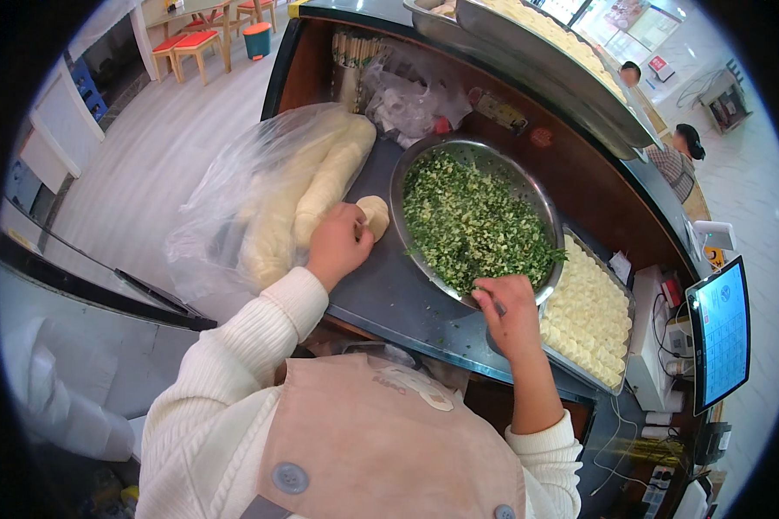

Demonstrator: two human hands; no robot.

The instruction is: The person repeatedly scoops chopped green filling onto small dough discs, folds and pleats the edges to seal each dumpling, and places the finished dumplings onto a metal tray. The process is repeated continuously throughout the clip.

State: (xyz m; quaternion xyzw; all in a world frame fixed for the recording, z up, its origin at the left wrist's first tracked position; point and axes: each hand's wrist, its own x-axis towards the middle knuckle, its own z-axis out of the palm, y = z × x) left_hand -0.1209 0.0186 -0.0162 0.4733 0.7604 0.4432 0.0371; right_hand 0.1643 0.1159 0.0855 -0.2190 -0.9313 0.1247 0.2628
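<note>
My left hand (pixel 342 246) has its fingers closed on a pale round dough wrapper (pixel 374 216), beside long stacks of wrappers (pixel 325 186) lying in a loose clear plastic bag (pixel 225 199). To the right sits a wide steel bowl (pixel 398 216) of chopped green filling with pale bits (pixel 476 216). At the bowl's near rim, my right hand (pixel 506 316) grips what looks like a thin metal utensil (pixel 496 307), its far end not clearly visible.
A tray of small dumplings (pixel 584 320) lies at the right, near cables and a screen (pixel 718 333). Steel trays (pixel 545 65) rest on the upper ledge. Behind are a chopstick holder (pixel 350 73) and crumpled plastic (pixel 411 95). Two people (pixel 666 169) are beyond the counter.
</note>
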